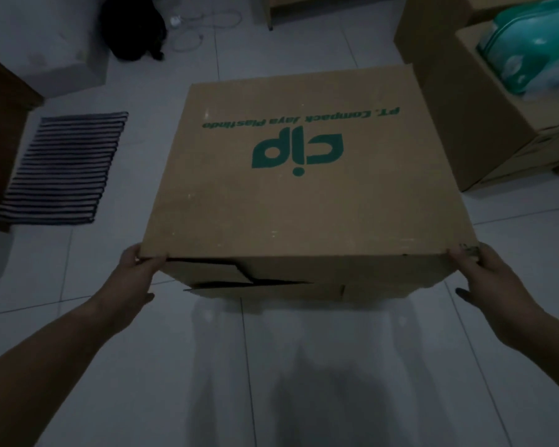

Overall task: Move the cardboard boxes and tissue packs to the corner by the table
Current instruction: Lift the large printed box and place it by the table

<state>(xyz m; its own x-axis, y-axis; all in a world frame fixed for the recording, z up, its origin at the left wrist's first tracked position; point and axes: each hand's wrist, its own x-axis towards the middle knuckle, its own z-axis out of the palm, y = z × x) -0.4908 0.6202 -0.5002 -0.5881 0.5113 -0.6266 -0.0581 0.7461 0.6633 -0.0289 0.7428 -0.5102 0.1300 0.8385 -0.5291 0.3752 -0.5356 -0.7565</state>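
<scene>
A large brown cardboard box (304,195) with a green logo printed upside down fills the middle of the view, above the white tiled floor. My left hand (136,272) grips its near left corner, thumb on the top edge. My right hand (484,272) grips the near right corner the same way. The flaps on the box's near side gape a little. At the right, an open cardboard box (484,130) holds green and white tissue packs (530,50).
A striped mat (65,169) lies on the floor at the left, beside dark wooden furniture (0,133). A black object (133,27) and white cables (197,24) lie at the back. A wooden furniture leg (268,11) stands behind the box.
</scene>
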